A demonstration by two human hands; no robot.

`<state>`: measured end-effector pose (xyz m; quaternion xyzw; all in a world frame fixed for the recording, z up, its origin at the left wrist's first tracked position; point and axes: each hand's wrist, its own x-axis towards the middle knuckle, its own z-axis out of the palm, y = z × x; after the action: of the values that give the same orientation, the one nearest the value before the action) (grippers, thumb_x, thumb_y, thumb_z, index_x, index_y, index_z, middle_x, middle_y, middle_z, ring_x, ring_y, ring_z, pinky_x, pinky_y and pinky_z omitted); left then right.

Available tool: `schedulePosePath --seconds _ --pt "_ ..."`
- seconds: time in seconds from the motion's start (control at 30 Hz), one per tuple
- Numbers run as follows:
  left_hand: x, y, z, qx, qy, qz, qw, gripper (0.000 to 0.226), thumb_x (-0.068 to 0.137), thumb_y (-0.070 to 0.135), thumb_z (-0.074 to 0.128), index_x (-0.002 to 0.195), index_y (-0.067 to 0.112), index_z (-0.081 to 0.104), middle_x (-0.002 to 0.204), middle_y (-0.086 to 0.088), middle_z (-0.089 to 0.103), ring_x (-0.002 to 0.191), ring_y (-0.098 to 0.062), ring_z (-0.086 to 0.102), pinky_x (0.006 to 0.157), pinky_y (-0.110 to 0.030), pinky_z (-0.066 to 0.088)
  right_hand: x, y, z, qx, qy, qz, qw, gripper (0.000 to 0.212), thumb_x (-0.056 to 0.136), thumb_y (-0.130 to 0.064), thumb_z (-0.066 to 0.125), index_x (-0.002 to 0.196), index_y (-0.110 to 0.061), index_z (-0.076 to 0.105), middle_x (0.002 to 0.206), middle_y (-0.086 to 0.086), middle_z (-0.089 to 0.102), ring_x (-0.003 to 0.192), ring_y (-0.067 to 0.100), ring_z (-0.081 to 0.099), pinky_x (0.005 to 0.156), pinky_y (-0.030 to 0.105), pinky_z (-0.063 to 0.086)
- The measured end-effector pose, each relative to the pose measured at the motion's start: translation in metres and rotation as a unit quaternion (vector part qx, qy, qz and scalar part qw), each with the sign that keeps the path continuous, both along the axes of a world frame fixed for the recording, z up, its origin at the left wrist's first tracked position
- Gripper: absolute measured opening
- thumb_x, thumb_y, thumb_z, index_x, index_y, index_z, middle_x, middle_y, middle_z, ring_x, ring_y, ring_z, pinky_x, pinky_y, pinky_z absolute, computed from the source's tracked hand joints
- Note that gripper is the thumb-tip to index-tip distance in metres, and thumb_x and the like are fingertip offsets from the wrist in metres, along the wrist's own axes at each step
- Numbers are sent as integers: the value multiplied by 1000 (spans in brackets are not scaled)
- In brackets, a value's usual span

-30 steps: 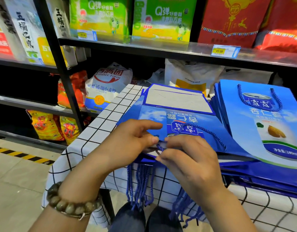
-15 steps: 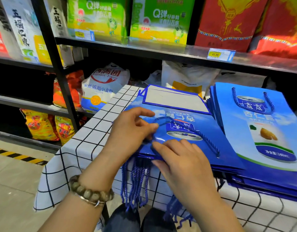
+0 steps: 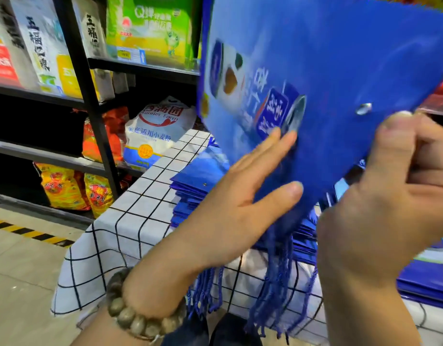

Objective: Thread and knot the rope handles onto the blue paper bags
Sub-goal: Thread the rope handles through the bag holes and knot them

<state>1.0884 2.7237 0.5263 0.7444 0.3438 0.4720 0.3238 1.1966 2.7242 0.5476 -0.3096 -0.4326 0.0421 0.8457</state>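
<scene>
Brown beads are circling our left wrist as a bracelet (image 3: pixel 130 313), closest to us. Just beyond it, our left hand (image 3: pixel 240 196) is lying wide, its fingers straight and spread, with the fingertips touching the printed face of the blue paper bag (image 3: pixel 327 58). Our right hand (image 3: pixel 390 208) is gripping that bag by its edge, fingers curled behind and the thumb (image 3: pixel 395 136) pressing on the front just beside a small metal eyelet (image 3: pixel 363 108). We are holding the bag up off the table, tilted and blurred, so that it is filling the upper right of the view. Below its lower corner, blue rope handles (image 3: pixel 277 283) are hanging in bunches in front of the black-and-white checked tablecloth (image 3: pixel 130 221); whether any is threaded into the lifted bag we cannot tell. Further back on the cloth, a stack of flat blue bags (image 3: pixel 190 193) is lying partly behind our left hand. Beyond the table, black shelving (image 3: pixel 90 101) is carrying a white flour sack (image 3: pixel 158 131), yellow packets (image 3: pixel 63 188) on a lower shelf and green boxes (image 3: pixel 150 28) on an upper one. A yellow-and-black stripe (image 3: pixel 28 231) is running along the floor at the left.
</scene>
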Motion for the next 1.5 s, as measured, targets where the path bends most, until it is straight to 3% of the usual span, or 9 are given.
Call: schedulePosePath --seconds 0.2,0.43,0.63,0.73,1.03,1.1,1.2,1.33,1.5 --pt "-15 31 -8 31 213 137 967 77 68 63 45 138 47 19 153 18 6 142 -5 1 117 -42 7 1 0 -31 -199 177 231 936 49 85 7 52 126 -16 40 109 13 65 101 38 62 52 30 53" --pt "-23 41 -36 -60 361 90 926 58 86 52 48 139 46 25 153 18 11 142 -3 5 117 -37 3 22 -2 -66 -374 126 220 892 47 83 1 59 121 -22 41 83 4 63 62 10 68 46 22 52" --pt "-30 41 -29 -73 291 77 951 67 77 35 70 136 37 39 145 20 33 120 15 23 84 11 11 39 -5 -69 -379 -214 -71 897 48 74 -32 69 117 -33 49 83 -4 45 66 8 46 62 28 41" --pt "-34 38 -23 -43 367 66 927 72 80 20 69 140 36 32 150 18 24 135 4 15 90 1 12 47 0 -67 -321 -373 -225 841 43 65 -36 77 101 -14 67 85 5 46 74 26 48 65 35 35" --pt "-60 7 -5 36 512 311 800 50 88 23 49 132 42 33 115 10 55 111 -17 52 73 -27 42 47 16 -89 -355 -534 -79 763 38 78 -47 47 97 -26 72 94 -3 70 87 23 66 80 37 43" --pt "-61 7 1 15 452 294 842 39 86 25 49 122 41 44 93 11 63 90 -9 58 61 -24 38 47 17 -87 -343 -530 -82 771 39 78 -48 45 95 -26 73 92 -4 70 85 23 66 78 34 40" --pt "-44 10 6 -150 97 197 964 27 83 4 55 99 25 57 52 4 57 43 -3 53 44 -17 39 41 17 -87 -340 -525 -64 778 41 77 -48 44 95 -24 73 90 -3 68 84 24 64 77 32 38" --pt "-15 6 7 -290 -347 104 886 22 82 -5 55 90 15 59 69 -2 65 55 -13 66 54 -24 57 35 14 -85 -332 -513 -15 792 38 79 -48 42 94 -28 71 89 -9 65 87 21 61 76 32 37" --pt "7 8 18 -308 -465 37 829 26 83 -8 46 100 6 62 99 -9 67 88 -16 70 76 -27 56 35 6 -67 -356 -396 236 813 46 80 -58 29 80 -33 67 96 -20 59 103 4 50 95 43 35"
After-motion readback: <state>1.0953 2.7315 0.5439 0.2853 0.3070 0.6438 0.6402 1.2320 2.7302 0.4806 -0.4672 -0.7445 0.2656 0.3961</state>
